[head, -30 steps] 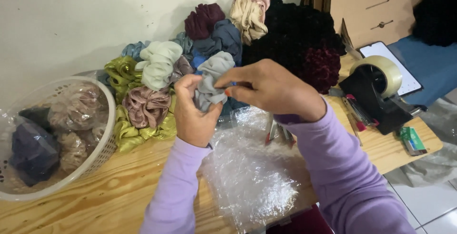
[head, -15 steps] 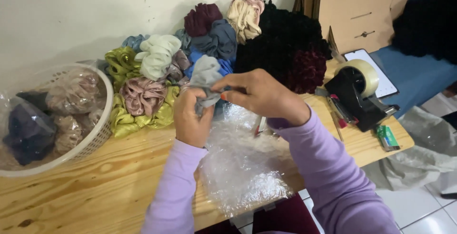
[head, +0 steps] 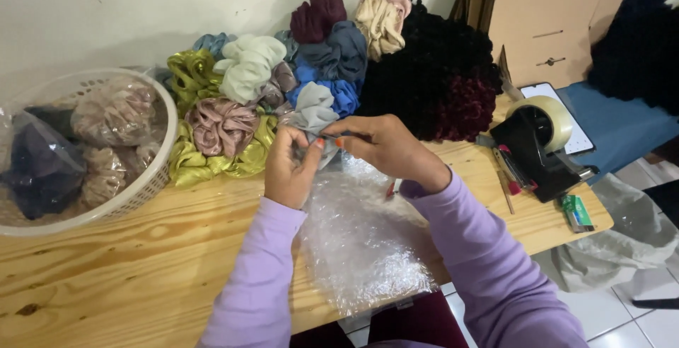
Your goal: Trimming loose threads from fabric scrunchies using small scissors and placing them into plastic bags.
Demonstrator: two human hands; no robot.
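Above the bubble wrap (head: 368,249), left hand (head: 290,167) and right hand (head: 385,150) pinch a grey scrunchie (head: 312,111), fingers closed on it, apparently mid-check and needing a careful, steady grip.

Little green box (head: 578,213) near the table's right edge, bagged scrunchies (head: 113,111) in the white basket (head: 152,185), brown cardboard box (head: 548,22) behind.

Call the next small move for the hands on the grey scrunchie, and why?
Probably lower the grey scrunchie onto the bubble wrap. Both the left hand and right hand pinch it just above the wrap's far edge, and the sheet lies flat and bare on the table.
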